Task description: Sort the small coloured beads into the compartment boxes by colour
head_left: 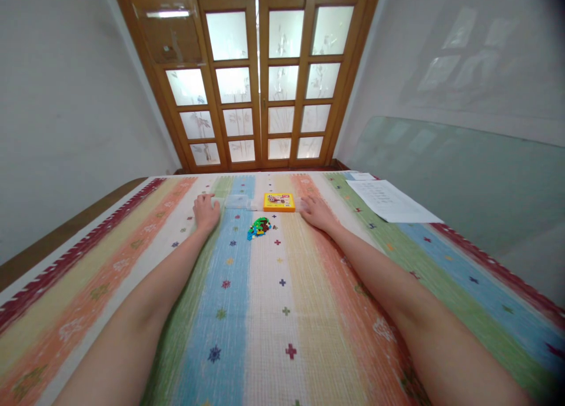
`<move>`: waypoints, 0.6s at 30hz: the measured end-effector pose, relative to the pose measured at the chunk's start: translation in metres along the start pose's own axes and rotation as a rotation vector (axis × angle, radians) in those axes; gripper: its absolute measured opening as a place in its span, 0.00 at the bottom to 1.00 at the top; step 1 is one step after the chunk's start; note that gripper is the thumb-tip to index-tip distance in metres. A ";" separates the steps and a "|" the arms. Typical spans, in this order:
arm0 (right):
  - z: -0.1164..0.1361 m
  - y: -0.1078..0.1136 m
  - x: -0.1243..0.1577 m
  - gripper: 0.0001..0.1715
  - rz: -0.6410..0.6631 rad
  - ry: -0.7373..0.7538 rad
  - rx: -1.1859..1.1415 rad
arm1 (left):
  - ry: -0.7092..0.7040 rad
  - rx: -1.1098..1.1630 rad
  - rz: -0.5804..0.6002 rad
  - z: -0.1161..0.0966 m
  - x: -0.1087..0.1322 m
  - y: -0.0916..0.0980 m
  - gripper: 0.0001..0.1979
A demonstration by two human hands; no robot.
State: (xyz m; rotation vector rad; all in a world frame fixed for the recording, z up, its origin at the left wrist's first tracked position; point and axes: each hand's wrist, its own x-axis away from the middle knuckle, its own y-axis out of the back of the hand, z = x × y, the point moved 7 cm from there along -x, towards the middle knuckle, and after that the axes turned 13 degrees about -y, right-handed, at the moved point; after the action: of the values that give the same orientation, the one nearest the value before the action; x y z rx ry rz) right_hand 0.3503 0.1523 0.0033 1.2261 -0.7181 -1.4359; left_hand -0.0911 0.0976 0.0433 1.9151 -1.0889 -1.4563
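My left hand (pixel 206 212) rests on the table with its fingers loosely bent and the thumb apart, beside a clear plastic piece (pixel 237 201). I see nothing held in it. My right hand (pixel 318 213) lies with fingers stretched out, their tips at the clear plastic at the right end of a yellow box (pixel 279 202) with a printed picture on top. Between the hands, nearer to me, is a small heap of toy bricks (pixel 259 228) in green, blue, brown and yellow.
A striped cloth (pixel 269 312) covers the table. White printed sheets (pixel 388 200) lie at the far right. Behind the table stand wooden doors with glass panes (pixel 260 100), and a pale greenish panel (pixel 463 176) leans by the right wall.
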 end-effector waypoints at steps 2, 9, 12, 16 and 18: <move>-0.004 0.000 0.000 0.33 0.006 0.008 -0.006 | -0.103 0.030 0.023 -0.026 0.003 -0.005 0.19; -0.007 0.033 0.017 0.28 -0.103 -0.022 -0.144 | -0.527 0.389 0.193 -0.127 0.010 -0.031 0.14; 0.013 0.049 0.029 0.29 -0.155 0.052 -0.229 | -0.653 0.557 0.172 -0.166 0.013 -0.032 0.15; 0.054 0.059 0.047 0.30 -0.144 0.212 -0.302 | -0.706 0.756 0.133 -0.202 0.021 -0.040 0.31; 0.070 0.062 0.054 0.29 -0.132 0.268 -0.309 | -0.687 0.828 0.135 -0.209 0.026 -0.044 0.37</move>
State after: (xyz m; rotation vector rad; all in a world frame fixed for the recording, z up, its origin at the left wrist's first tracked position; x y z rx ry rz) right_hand 0.3107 0.0720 0.0639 1.2073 -0.2264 -1.3931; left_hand 0.1228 0.0845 0.0584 1.7519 -2.3833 -1.8042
